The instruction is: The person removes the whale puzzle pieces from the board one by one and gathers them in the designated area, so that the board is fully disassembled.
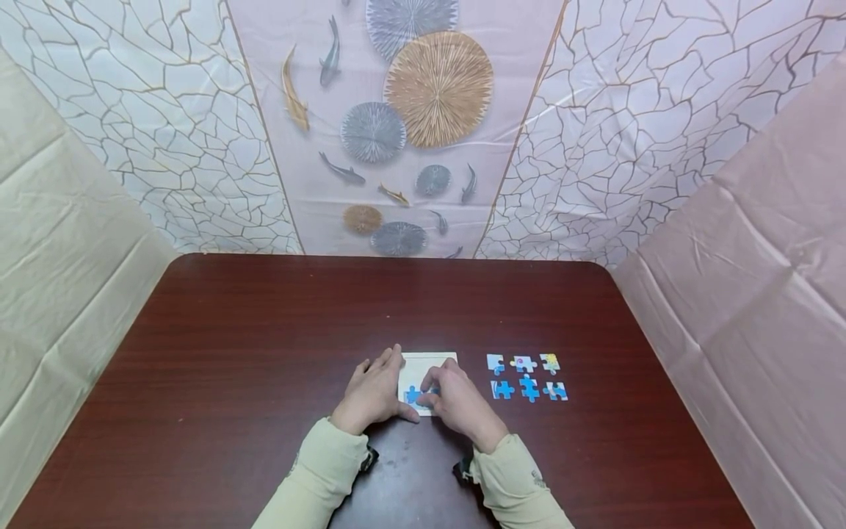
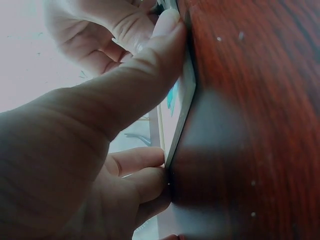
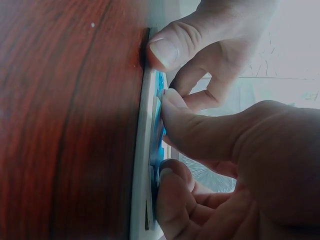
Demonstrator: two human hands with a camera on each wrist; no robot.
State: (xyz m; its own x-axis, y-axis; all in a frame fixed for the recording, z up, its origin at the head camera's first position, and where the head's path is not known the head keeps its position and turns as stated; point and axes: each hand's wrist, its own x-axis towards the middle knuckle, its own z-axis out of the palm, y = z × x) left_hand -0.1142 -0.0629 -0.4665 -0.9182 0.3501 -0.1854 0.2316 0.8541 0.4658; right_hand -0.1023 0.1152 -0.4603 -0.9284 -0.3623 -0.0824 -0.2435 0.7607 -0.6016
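A small white puzzle tray (image 1: pixel 423 365) lies flat on the table, with blue jigsaw pieces (image 1: pixel 413 395) along its near side. My left hand (image 1: pixel 370 394) steadies it, its fingers extended by the left edge and its thumb (image 2: pixel 135 82) against the near edge. Over the tray's near right part, my right hand (image 1: pixel 461 402) has its fingers curled. In the right wrist view, its thumb and fingertips pinch a blue jigsaw piece (image 3: pixel 157 131) low on the tray. The right hand partly hides that piece and the tray's right side.
Several loose jigsaw pieces lie in two rows right of the tray, among them a blue piece (image 1: pixel 529 388) and one with a yellow figure (image 1: pixel 550 362). The dark red table (image 1: pixel 264 330) runs back to patterned cloth walls (image 1: pixel 410 184).
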